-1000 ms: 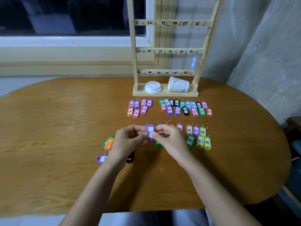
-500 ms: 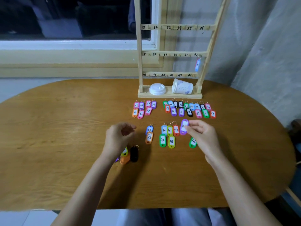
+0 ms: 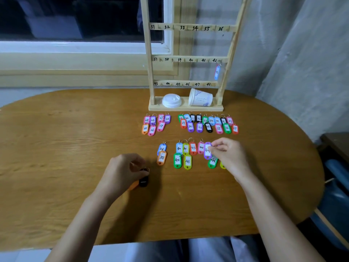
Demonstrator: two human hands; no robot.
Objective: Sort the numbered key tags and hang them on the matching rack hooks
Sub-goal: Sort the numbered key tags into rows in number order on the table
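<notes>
Sorting: right hand (image 3: pixel 229 156) pinches purple plastic 44 tag (image 3: pixel 207 150); set it below pink 44 tag (image 3: pixel 201 147), number up. Left hand (image 3: pixel 122 173) over black plastic tag (image 3: pixel 143 182), grip unclear.

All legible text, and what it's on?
"31 32 33 34 35 36": wooden rack, top rail
"37 38 39 40 41 42": middle rail
"43 44 45 46 47 48": bottom rail
"38": blue plastic tag, orange plastic tag
"40": green plastic tag
"41": yellow plastic tag
"43": red plastic tag
"44": purple plastic tag in right hand
"25" to "37": far tag rows, some blurred
Unreadable: print on white paper cup, hanging blue tag
</notes>
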